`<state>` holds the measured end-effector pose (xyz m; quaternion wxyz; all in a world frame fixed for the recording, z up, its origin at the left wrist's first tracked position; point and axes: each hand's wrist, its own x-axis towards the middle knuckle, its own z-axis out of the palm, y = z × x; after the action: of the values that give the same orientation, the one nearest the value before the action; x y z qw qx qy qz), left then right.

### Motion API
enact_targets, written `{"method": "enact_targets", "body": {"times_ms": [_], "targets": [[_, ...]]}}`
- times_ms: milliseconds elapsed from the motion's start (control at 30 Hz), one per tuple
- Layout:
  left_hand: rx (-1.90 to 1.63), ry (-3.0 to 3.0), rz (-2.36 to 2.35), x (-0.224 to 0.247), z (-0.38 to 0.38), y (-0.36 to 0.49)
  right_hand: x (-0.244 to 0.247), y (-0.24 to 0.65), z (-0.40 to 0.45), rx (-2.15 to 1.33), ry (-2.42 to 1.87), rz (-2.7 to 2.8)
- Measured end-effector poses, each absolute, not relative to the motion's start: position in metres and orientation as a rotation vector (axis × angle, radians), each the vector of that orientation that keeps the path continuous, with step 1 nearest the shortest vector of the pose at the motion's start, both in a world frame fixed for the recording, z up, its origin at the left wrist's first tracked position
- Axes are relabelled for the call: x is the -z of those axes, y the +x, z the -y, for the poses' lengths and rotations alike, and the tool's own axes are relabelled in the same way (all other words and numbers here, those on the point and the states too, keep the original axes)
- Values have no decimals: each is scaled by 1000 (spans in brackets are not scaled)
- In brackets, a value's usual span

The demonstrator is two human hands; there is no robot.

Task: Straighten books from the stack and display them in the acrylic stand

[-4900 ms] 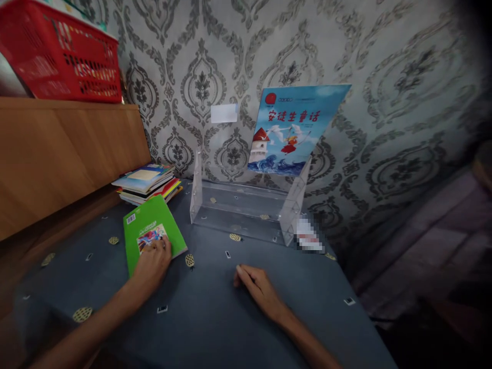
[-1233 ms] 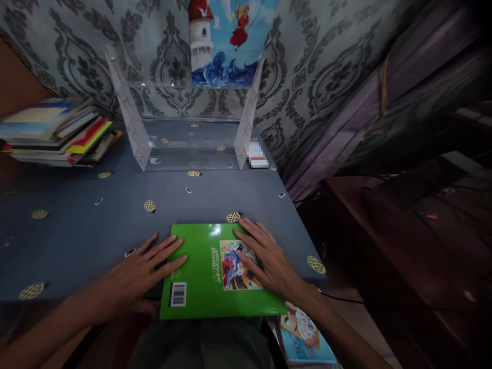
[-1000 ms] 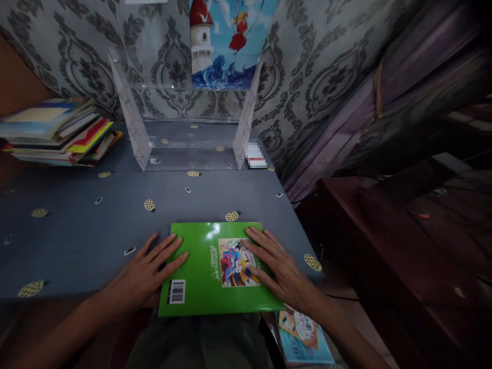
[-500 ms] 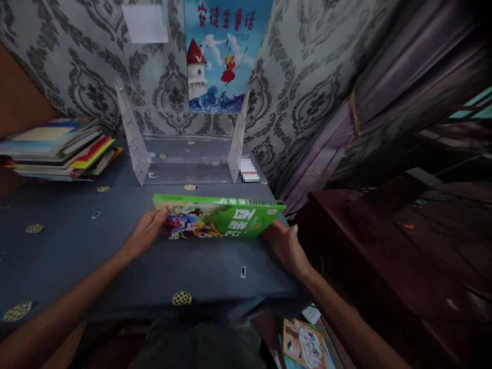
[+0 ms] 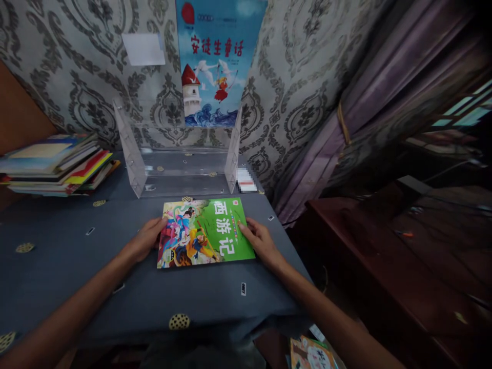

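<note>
A green picture book (image 5: 203, 233) with a colourful cover and white characters lies sideways, cover up, just above or on the dark tablecloth; I cannot tell which. My left hand (image 5: 150, 237) grips its left edge, thumb on the cover and the other fingers mostly hidden beneath. At the opposite edge my right hand (image 5: 262, 241) holds it, with the thumb over the cover. Behind the book stands a clear plastic rack (image 5: 130, 148) with two slanted side panels, against the wall.
A stack of books (image 5: 57, 164) sits at the table's left. A blue poster (image 5: 221, 66) and a white card (image 5: 144, 49) are on the patterned wall. Right of the table are a purple curtain (image 5: 319, 148) and dark red furniture (image 5: 369, 287). Another book (image 5: 311, 353) lies below the table edge.
The book has turned from steeply tilted, spine showing, to nearly flat with its cover facing up. My right hand has shifted left, its thumb now over the cover. The view has tilted up slightly.
</note>
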<state>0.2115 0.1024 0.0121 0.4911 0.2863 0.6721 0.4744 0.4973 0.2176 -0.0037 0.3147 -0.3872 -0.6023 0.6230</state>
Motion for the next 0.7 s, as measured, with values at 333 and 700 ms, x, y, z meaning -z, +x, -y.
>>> {"method": "enact_targets", "body": {"times_ms": [333, 700], "targets": [[-494, 1563, -2146, -38, -99, 191, -14, 513, -241, -973, -1164, 2256], [-384, 2563, -1956, -18, -142, 235, -17, 450, -233, -637, -685, 2599]]}}
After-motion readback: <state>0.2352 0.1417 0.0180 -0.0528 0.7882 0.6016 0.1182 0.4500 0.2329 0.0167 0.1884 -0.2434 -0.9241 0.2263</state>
